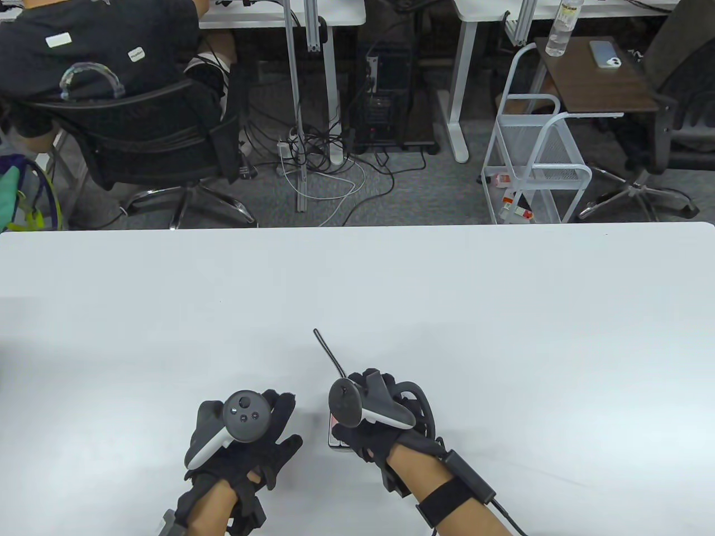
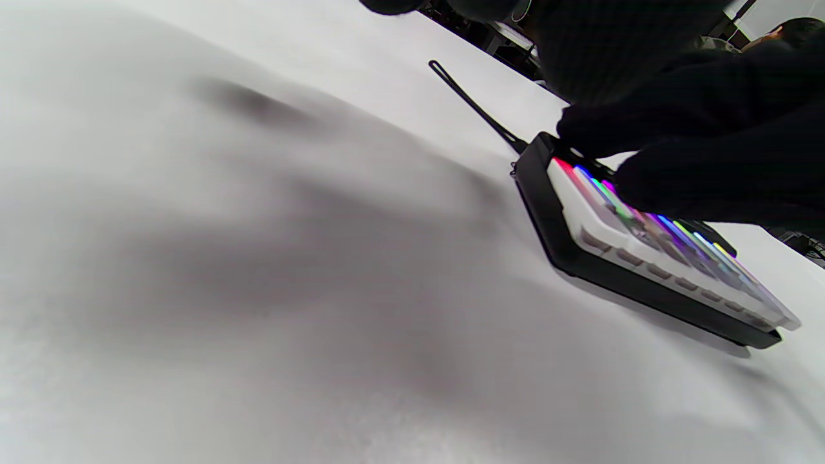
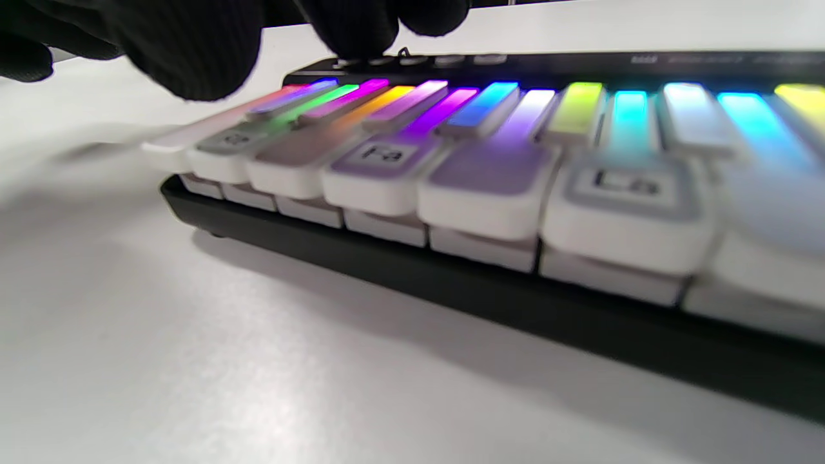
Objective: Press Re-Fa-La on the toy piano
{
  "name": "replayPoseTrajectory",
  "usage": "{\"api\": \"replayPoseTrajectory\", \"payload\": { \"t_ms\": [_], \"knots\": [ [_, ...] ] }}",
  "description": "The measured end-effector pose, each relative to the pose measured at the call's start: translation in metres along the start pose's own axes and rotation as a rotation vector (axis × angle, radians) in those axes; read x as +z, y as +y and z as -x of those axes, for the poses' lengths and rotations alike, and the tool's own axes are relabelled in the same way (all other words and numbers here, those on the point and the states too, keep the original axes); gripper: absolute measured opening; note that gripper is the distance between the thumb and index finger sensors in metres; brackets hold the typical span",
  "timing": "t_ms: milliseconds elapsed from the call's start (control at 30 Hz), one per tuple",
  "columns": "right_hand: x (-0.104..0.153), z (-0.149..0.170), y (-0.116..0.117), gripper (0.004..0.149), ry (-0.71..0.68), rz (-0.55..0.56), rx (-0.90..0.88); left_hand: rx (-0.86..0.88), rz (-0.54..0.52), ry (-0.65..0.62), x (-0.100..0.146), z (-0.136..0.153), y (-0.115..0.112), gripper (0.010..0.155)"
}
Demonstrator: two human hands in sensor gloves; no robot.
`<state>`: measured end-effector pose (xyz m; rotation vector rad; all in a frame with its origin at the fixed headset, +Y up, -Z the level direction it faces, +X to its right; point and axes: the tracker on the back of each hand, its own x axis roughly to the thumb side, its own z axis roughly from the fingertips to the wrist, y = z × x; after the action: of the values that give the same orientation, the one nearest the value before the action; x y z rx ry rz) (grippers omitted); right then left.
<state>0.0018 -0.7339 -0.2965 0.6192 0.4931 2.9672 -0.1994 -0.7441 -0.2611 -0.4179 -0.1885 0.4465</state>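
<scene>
The toy piano [image 3: 490, 212] is a small black-framed keyboard with white keys lit in rainbow colours. Labels Re [image 3: 233, 140], Fa [image 3: 380, 153] and La [image 3: 626, 182] show on its keys. In the table view the piano [image 1: 335, 434] lies almost hidden under my right hand [image 1: 366, 391]. In the right wrist view my gloved fingers [image 3: 187, 45] hang over the keyboard's left end, one fingertip near the back buttons. I cannot tell whether a key is pressed. My left hand [image 1: 282, 424] rests flat on the table beside the piano, holding nothing.
A thin black strap or antenna [image 1: 329, 353] sticks out from the piano's far left corner; it also shows in the left wrist view [image 2: 474, 106]. The white table [image 1: 503, 335] stretches wide around. Chairs, desks and a wire cart [image 1: 536, 167] stand beyond its far edge.
</scene>
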Motion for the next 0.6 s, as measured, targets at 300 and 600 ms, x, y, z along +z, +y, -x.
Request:
{"api": "replayPoseTrajectory", "payload": {
  "t_ms": [300,600],
  "knots": [
    [0.0008,-0.0022,0.0013,0.067,0.002,0.013,0.015,-0.002,0.003,0.003,0.0002,-0.0006,0.0001,0.076],
    [0.0015,-0.0036,0.0022,0.067,0.002,0.020,0.022,-0.002,0.003,0.003,0.0002,-0.0006,0.0001,0.076]
  ]
}}
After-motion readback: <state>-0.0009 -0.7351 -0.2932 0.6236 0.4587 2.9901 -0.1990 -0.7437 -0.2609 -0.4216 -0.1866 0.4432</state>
